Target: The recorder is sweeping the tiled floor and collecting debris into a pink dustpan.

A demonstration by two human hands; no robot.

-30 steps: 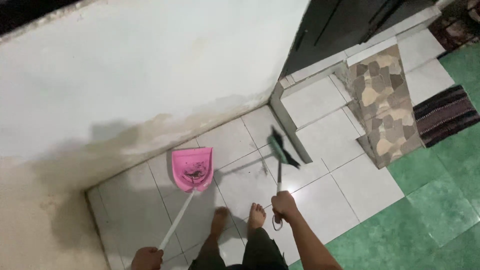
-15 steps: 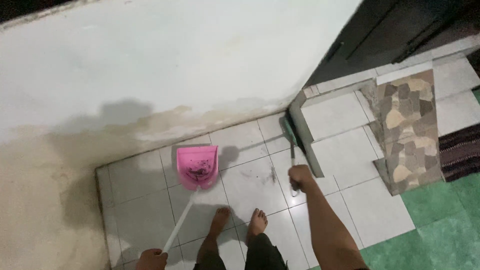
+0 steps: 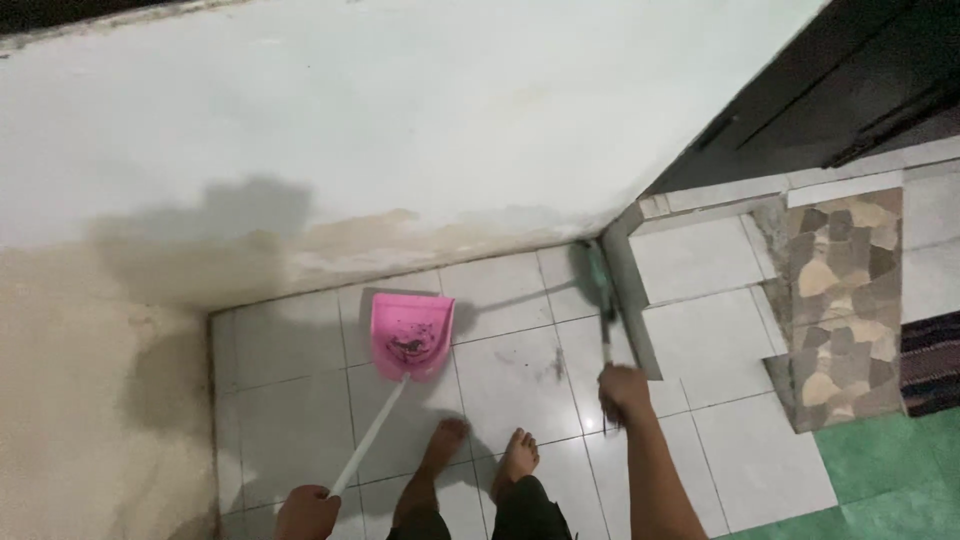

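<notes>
Gripping the white pole of a pink dustpan (image 3: 411, 336), the left hand (image 3: 306, 512) stays closed at the frame's bottom; the pan rests on the white tiled floor (image 3: 290, 345) holding dark debris. Right hand (image 3: 624, 389) clasps a green broom (image 3: 598, 283), its head against the step (image 3: 625, 290) by the wall

Tiled floor (image 3: 510, 375); pink dustpan (image 3: 411, 335); debris (image 3: 557, 365)
</notes>
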